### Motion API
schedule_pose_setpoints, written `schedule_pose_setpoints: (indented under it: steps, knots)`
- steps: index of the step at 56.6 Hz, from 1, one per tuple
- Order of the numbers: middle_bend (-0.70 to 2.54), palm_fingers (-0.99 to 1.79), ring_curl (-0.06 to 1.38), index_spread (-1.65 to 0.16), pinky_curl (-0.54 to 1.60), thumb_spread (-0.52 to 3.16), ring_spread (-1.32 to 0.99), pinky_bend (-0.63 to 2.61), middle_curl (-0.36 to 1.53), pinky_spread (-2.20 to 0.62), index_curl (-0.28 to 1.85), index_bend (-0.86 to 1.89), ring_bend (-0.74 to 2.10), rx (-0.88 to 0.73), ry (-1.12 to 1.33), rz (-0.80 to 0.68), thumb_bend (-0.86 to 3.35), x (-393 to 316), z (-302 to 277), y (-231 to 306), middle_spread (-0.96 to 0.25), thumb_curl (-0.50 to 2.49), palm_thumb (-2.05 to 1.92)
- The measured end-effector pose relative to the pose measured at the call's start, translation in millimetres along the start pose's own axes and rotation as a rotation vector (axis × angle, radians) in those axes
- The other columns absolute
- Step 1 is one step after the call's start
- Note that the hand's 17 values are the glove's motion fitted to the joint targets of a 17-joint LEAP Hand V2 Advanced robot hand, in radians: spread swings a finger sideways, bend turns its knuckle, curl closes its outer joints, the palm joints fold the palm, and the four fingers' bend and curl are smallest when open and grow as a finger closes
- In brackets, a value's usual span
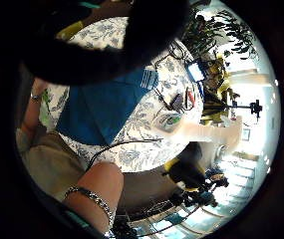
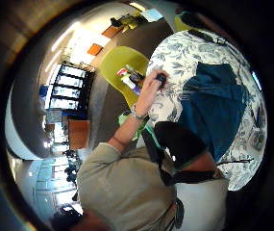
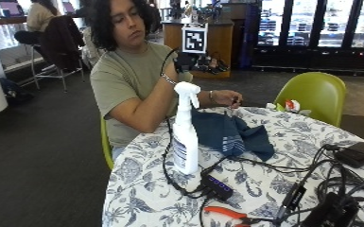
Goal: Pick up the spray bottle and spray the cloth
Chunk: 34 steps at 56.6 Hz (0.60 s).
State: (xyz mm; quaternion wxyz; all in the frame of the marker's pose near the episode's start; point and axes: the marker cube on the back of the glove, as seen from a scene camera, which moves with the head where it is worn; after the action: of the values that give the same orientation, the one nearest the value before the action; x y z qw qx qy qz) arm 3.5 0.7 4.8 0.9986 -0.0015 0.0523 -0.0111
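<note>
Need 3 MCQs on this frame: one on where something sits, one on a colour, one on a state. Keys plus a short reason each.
1. Where does the spray bottle stand?
A. On the floral tablecloth, beside the cloth
B. On the green chair
C. In the person's lap

2. What colour is the cloth?
A. Red
B. Dark blue
C. White

3. What is the gloved right hand doing?
A. Gripping the bottle
B. Pressing on the cloth
C. Raised above the table, holding nothing of the task

Key:
1 A, the outside view shows the bottle upright on the table next to the cloth.
2 B, the cloth is dark blue with pale stripes at one edge.
3 C, the hand is up near the person's chest, clear of the bottle and the cloth.
</note>
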Motion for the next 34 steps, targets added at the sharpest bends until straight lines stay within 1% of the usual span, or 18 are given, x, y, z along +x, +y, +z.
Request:
schedule_pose_setpoints:
  steps: [3,8,12,22,34]
  knots:
    - [0.19,0.38,0.08,-0.26,0.11,0.55,-0.01,0.36,0.07,0.13,0.10,0.22,0.27,-0.004,0.052,0.001,0.23,5,1,0,0.02,0.10,0.39]
    - [0.19,0.36,0.13,-0.33,0.17,0.78,-0.02,0.37,0.11,0.17,0.16,0.20,0.28,-0.006,-0.101,0.046,0.22,-4,-5,-1,0.03,0.13,0.43]
    - [0.18,0.35,0.15,-0.37,0.20,0.89,-0.02,0.37,0.14,0.19,0.19,0.19,0.27,-0.006,-0.062,0.053,0.19,-4,-2,-1,0.03,0.15,0.44]
    - [0.18,0.33,0.18,-0.40,0.24,1.03,-0.02,0.36,0.18,0.21,0.23,0.18,0.26,-0.003,-0.100,0.064,0.13,-2,-4,0,0.03,0.20,0.47]
    - [0.17,0.31,0.21,-0.41,0.28,1.09,-0.02,0.36,0.21,0.22,0.26,0.17,0.27,0.055,-0.080,0.060,0.06,6,-9,3,0.04,0.24,0.51]
